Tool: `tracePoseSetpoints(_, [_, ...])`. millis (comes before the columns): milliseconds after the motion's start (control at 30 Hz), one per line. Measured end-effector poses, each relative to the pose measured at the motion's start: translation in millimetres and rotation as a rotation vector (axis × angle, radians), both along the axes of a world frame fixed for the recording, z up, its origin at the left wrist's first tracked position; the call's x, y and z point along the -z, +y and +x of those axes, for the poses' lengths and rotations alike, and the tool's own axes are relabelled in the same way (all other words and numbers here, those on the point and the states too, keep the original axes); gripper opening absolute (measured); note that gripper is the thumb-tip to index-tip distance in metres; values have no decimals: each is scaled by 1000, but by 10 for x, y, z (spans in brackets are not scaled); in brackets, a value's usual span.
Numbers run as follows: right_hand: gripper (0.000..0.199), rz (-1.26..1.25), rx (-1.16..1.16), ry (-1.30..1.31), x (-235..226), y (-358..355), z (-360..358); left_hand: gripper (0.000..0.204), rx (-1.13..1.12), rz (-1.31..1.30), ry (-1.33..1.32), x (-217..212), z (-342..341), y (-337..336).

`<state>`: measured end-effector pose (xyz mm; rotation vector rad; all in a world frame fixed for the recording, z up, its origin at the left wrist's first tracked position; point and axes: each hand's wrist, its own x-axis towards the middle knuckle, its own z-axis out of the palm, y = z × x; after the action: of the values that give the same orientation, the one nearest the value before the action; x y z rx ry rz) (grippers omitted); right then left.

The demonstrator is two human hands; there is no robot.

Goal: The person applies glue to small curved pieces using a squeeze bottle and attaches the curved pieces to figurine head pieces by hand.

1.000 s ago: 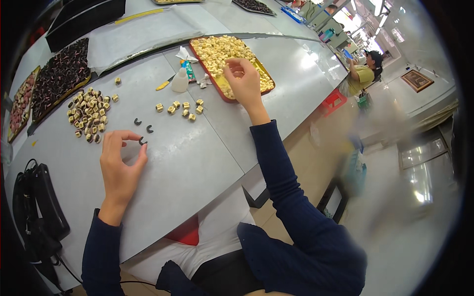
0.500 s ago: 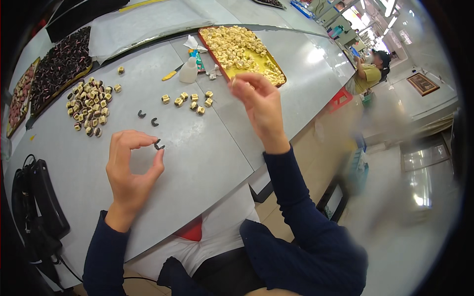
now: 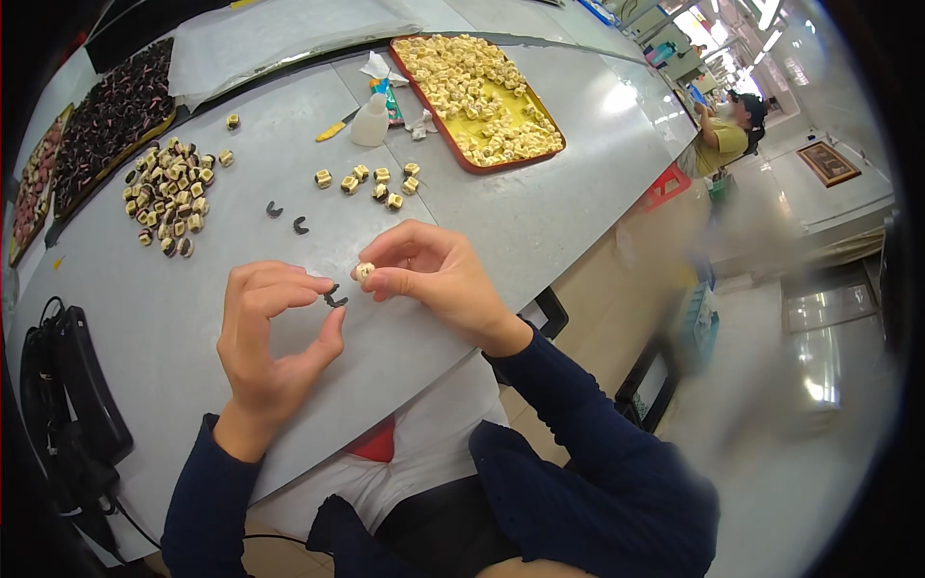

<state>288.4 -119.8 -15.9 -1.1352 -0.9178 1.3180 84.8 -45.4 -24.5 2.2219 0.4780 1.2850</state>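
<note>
Cream piece [image 3: 364,273] in right hand [image 3: 438,281]; beside black crescent [image 3: 331,299] in left hand [image 3: 256,349]

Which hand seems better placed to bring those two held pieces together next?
Probably the right hand: it pinches the small cream-coloured block near the open side of the black C-shaped piece, which the left hand holds in its fingers.

A black C-shaped piece [image 3: 331,298] opens toward a nearby cream block [image 3: 364,273]

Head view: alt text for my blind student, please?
A person's left hand holds a dark curved piece near a cream piece in the right hand, over a grey table. Beyond lie two-tone pieces and a red-rimmed tray.
</note>
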Motion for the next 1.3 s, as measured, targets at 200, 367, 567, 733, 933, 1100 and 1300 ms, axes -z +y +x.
tracePoseSetpoints(200, [20,18,-14,-35,19,3,-24,45,-15,36,-63,10,25,15])
tracePoseSetpoints(367, [19,32,-16,-61,20,-24,-34,46,-1,40,-64,6,40,5])
tracePoseSetpoints(567, [18,41,-41,-88,-1,-27,-59,47,6,41,-69,9,36,10])
tracePoseSetpoints(733, [18,45,-64,-39,-24,-23,-96,44,9,30,-77,12,45,10])
tracePoseSetpoints(933, [18,68,-25,-122,-14,-40,-95,46,19,12,-55,28,58,8])
tracePoseSetpoints(1100, [19,87,4,-151,18,-40,-78,47,35,34,-82,31,50,17])
tracePoseSetpoints(1300, [18,112,-16,-133,60,-45,-22,46,62,27,-73,48,71,25])
